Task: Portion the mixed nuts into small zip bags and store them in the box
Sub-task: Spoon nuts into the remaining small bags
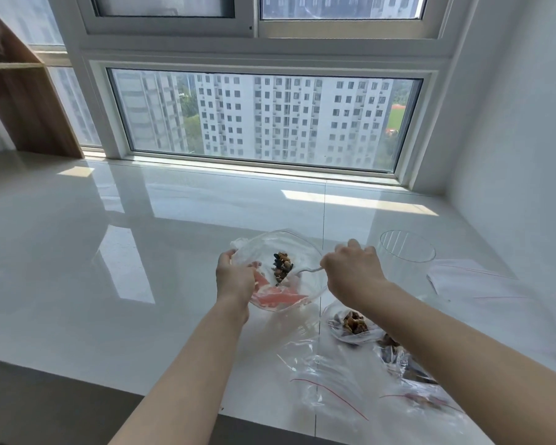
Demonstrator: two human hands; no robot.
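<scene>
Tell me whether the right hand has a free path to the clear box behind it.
Probably yes: the clear box stands open just beyond the right hand with nothing between them, though that hand grips a spoon now.

Two bare forearms in view, entering from the lower edge of the frame and reaching toward centre. No sleeves, cuffs or gloves on either arm as far as the frame edge. Left hand point(235, 279) bare: no ring, watch, band or strap seen at the wrist. Right hand point(353, 268) likewise bare at wrist and knuckles. Nails too small to make out. Upper arms out of frame.
</scene>
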